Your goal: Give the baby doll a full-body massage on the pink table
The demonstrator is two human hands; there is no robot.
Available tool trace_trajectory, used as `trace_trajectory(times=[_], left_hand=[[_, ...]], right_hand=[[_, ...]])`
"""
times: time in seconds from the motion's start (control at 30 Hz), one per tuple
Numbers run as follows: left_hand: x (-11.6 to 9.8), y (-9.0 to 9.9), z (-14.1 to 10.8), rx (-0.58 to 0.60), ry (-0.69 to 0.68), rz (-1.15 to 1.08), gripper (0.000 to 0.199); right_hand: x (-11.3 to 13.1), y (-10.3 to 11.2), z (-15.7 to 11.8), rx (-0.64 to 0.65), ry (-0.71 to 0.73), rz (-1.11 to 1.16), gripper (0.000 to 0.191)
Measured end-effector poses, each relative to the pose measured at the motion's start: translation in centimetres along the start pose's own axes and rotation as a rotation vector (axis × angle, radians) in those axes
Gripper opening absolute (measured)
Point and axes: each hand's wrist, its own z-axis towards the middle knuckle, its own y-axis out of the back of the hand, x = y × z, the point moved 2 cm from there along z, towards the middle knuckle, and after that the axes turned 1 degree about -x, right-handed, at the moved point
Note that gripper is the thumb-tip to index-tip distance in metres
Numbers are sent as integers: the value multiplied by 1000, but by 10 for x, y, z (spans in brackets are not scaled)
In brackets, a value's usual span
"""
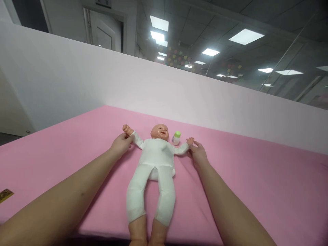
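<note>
A baby doll (157, 153) in white long-sleeved clothes lies on its back on the pink sheet (84, 136), head away from me and bare feet at the near edge. Its arms are spread to both sides. My left hand (121, 145) is closed around the doll's wrist on the left, just below its small fist. On the other side, my right hand (198, 153) pinches the doll's other forearm near the cuff, thumb and fingers around it. Some of my fingertips are hidden behind the doll's arms. Near the doll's head lies a small baby bottle (176, 138) with a green cap.
A white wall (179, 99) runs behind the pink surface, with glass above it reflecting ceiling lights. A yellow and black label (5, 195) shows at the far left. A door (102, 30) stands in the background.
</note>
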Motion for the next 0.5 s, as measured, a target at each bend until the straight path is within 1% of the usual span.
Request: trace_trajectory(times=[0.07,0.13,0.23,0.3,0.33,0.4,0.5], left_hand=[[-6,-6,-8,3,-136,124,68],[-14,-13,-19,31,-290,235,65],[-26,-25,-35,97,-470,415,65],[-33,-30,-43,157,-571,537,63],[-35,-31,-46,187,-608,586,61],[-38,-32,-49,223,-640,663,60],[-40,-30,-51,233,-662,768,59]], right_hand=[[7,-8,-7,9,46,5,69],[15,-19,-17,53,145,-46,67],[27,-36,-38,141,313,-227,55],[34,-48,-52,221,390,-353,48],[38,-53,-58,264,416,-408,44],[45,-61,-69,339,472,-496,36],[53,-70,-76,436,567,-598,27]])
